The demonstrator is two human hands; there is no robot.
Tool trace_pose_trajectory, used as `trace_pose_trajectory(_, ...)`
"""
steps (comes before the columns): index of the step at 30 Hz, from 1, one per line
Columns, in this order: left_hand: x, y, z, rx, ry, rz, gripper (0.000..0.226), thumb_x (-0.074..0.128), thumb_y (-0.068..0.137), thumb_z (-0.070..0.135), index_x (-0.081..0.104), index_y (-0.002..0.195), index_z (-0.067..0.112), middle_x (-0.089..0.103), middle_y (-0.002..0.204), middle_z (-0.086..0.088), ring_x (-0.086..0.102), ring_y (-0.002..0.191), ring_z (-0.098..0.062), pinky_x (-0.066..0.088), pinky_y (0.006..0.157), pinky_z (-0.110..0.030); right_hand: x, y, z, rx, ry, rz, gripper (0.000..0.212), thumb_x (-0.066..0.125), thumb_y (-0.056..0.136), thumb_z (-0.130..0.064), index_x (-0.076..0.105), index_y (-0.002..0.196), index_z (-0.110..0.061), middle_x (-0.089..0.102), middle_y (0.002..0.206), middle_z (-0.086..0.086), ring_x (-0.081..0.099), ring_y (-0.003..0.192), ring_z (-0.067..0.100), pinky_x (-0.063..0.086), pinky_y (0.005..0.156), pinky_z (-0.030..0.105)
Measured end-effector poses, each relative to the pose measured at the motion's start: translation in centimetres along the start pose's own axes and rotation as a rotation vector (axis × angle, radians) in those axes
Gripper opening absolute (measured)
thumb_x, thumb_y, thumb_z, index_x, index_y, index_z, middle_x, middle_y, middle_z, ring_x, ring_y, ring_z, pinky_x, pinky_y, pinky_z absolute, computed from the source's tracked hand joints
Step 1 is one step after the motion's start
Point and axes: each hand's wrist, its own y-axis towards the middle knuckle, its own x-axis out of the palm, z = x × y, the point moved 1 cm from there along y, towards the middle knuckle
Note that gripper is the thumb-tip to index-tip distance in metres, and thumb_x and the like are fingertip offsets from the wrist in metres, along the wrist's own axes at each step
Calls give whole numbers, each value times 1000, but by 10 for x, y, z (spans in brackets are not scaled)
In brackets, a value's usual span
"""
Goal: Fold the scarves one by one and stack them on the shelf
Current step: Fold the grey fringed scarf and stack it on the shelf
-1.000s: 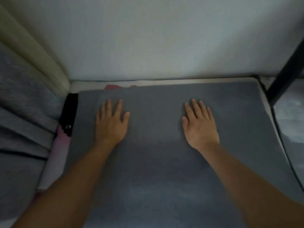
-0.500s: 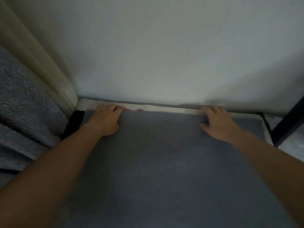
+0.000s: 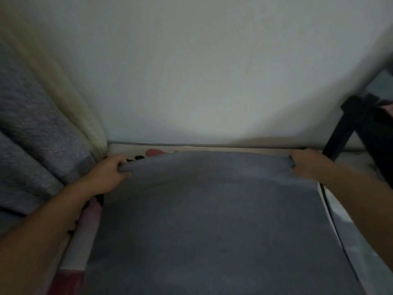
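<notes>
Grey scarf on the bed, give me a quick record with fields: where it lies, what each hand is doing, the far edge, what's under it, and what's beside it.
scarf: grey scarf spread flat, reaching toward the wall
left hand: left hand grips the far left corner
right hand: right hand grips the far right corner
far edge: lifted off the surface, sagging slightly between the hands
underneath: patterned sheet with pink and black marks, showing past the far edge
left side: grey fabric and cream fabric hanging
right side: black frame

Dim, grainy view; soft glow on the wall (image 3: 202,81), edges blurred and bowed by the wide lens
</notes>
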Motion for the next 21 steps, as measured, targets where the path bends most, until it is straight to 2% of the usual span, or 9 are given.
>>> trace_pose_trajectory(2, -19, -42, 23, -15, -281, -83, 11, 76, 87, 10, 65, 86, 10, 71, 85, -9, 64, 78, -22, 49, 72, -35, -12, -43, -9, -21, 65, 85, 11, 57, 95, -25, 49, 95, -17, 58, 100, 8, 56, 86, 27, 47, 74, 35)
trace_pose_trajectory(4, -35, -85, 50, -46, -694, -154, 7, 72, 88, 1, 67, 93, 1, 73, 90, -15, 67, 80, -25, 52, 74, -33, -29, -90, -29, -35, 134, 175, 14, 54, 97, -27, 50, 90, -15, 59, 95, 9, 61, 92, 31, 41, 68, 33)
trace_pose_trajectory(7, -20, -141, 81, -87, -1055, -211, 21, 74, 84, 4, 70, 104, 0, 73, 101, -21, 70, 93, -34, 53, 87, -43, -56, -165, -85, -66, 450, 206, 23, 61, 95, -29, 59, 81, -11, 59, 80, 6, 61, 82, 27, 36, 62, 31)
trace_pose_trajectory(9, 23, -174, 98, -112, -1115, -228, 36, 83, 77, 17, 71, 109, 7, 74, 108, -19, 70, 102, -38, 53, 95, -52, -51, -208, -137, -74, 850, 164, 18, 69, 91, -27, 64, 84, -11, 64, 77, 6, 61, 71, 21, 41, 57, 28)
trace_pose_trajectory(10, 52, -188, 106, -146, -1118, -211, 35, 84, 77, 22, 72, 109, 14, 75, 107, -13, 71, 101, -35, 56, 94, -52, -36, -223, -167, -54, 1046, 132, 13, 71, 90, -25, 66, 88, -13, 66, 78, 4, 62, 69, 17, 44, 56, 27)
trace_pose_trajectory(13, 133, -224, 125, -297, -1061, -92, 7, 72, 90, 16, 72, 96, 21, 76, 89, -3, 73, 87, -25, 61, 80, -46, 35, -238, -245, 117, 1567, 78, 10, 73, 88, -13, 65, 82, -15, 69, 83, 6, 65, 76, 21, 56, 71, 37)
trace_pose_trajectory(15, 163, -238, 125, -364, -1075, -9, 9, 68, 92, 11, 72, 91, 19, 75, 83, -1, 73, 84, -22, 61, 77, -38, 80, -236, -275, 300, 1824, 42, 15, 71, 88, -4, 63, 77, -12, 68, 83, 15, 68, 79, 29, 58, 72, 42)
trace_pose_trajectory(18, 173, -250, 109, -395, -1054, -9, 14, 66, 93, 7, 75, 94, 16, 76, 84, 0, 74, 82, -16, 61, 77, -32, 116, -244, -288, 403, 2076, -35, 9, 66, 90, 2, 66, 83, -4, 70, 81, 18, 71, 78, 34, 58, 66, 37)
trace_pose_trajectory(21, 175, -252, 99, -400, -1062, -22, 12, 69, 93, 11, 75, 101, 16, 77, 89, 0, 74, 85, -16, 61, 83, -36, 119, -257, -286, 339, 2013, 69, 14, 70, 89, -4, 63, 77, -7, 69, 73, 13, 70, 73, 28, 58, 66, 35)
